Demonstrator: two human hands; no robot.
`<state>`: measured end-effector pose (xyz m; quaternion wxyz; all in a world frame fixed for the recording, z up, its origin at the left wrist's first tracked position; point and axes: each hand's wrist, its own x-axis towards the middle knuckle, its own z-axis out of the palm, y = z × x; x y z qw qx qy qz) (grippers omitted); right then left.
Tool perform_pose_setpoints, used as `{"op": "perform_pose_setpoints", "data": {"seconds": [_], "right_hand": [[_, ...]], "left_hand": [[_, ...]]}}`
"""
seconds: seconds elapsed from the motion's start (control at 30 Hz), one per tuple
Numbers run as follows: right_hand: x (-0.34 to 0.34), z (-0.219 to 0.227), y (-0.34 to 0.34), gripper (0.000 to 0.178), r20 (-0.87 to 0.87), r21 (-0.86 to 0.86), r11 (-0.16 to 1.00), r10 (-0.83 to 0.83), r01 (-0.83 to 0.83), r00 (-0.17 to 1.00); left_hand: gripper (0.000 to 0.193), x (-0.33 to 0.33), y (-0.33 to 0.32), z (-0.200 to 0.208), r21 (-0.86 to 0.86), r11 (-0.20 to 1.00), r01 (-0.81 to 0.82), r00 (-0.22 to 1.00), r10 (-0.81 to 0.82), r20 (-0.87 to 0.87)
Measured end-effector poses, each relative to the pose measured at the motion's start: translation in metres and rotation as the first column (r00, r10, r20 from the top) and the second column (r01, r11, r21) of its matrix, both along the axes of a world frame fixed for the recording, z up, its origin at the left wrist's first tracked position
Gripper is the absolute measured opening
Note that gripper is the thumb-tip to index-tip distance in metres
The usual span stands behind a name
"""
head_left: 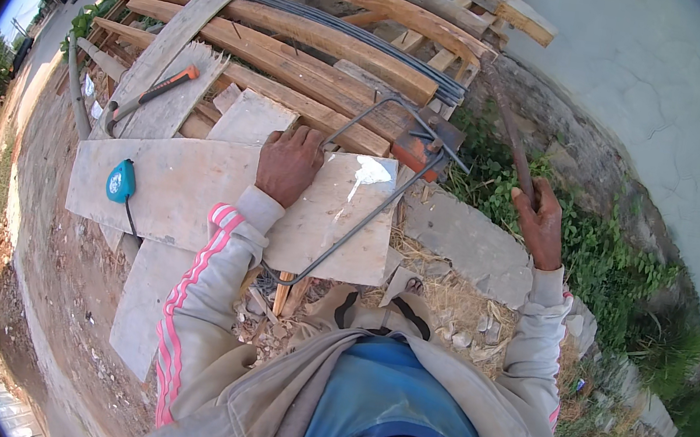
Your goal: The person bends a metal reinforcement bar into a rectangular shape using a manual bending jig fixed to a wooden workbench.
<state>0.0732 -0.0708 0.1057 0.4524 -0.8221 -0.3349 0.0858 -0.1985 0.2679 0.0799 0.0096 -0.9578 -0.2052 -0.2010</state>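
Left hand (289,164), frame centre: pressed flat on bent steel rod (363,220) over board (195,189). Right hand (538,221), centre right: clenched around long bending lever (511,134). Risk: rod may slip under weak hold-down; lever may spring back.

Bright daylight falls evenly, with a white glare patch on the pale board (195,185). Shadows are short and soft. Straight planks (304,31) beyond that board bend near the black rim; focus is sharp.
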Motion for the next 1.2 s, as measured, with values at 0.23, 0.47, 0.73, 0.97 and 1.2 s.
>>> {"op": "perform_pose_setpoints", "data": {"seconds": [0.23, 0.47, 0.73, 0.97, 1.2], "right_hand": [[0.040, 0.008, -0.061, 0.043, 0.002, -0.130, 0.966, 0.226, -0.223, 0.974], [0.116, 0.006, -0.062, 0.052, 0.078, -0.383, 0.831, 0.464, -0.403, 0.883], [0.173, 0.005, -0.013, 0.051, 0.191, -0.468, 0.727, 0.639, -0.503, 0.746], [0.200, 0.000, 0.018, 0.043, 0.257, -0.459, 0.673, 0.726, -0.581, 0.638], [0.205, -0.002, 0.024, 0.044, 0.316, -0.469, 0.663, 0.743, -0.584, 0.590]], "left_hand": [[0.014, 0.006, -0.011, 0.003, 0.005, 0.995, -0.103, 0.992, 0.103, -0.074], [0.017, 0.003, -0.015, -0.004, -0.021, 0.984, -0.179, 0.984, 0.179, -0.003], [0.017, 0.000, -0.016, 0.001, -0.042, 0.988, -0.150, 0.988, 0.152, 0.037], [0.020, 0.000, -0.015, -0.001, -0.038, 0.989, -0.145, 0.988, 0.147, 0.049], [0.020, -0.002, -0.012, -0.005, -0.061, 0.988, -0.140, 0.988, 0.143, 0.048]]}}
